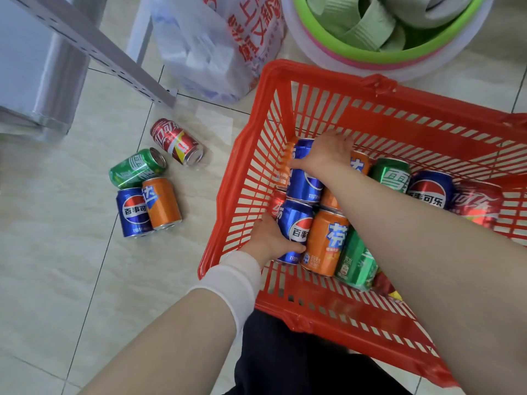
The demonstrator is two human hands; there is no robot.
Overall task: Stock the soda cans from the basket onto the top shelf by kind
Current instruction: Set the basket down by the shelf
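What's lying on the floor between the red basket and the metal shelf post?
In the head view, four loose cans sit on the tiles there: a red can, a green can, a blue can and an orange can.

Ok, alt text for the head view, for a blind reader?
Both hands are in a red basket of mixed soda cans: the left hand grips the nearer blue can, the right hand the farther blue can. Beside it four cans lie on the floor.

bright, even daylight | soft shadows | edges bent, slightly blurred
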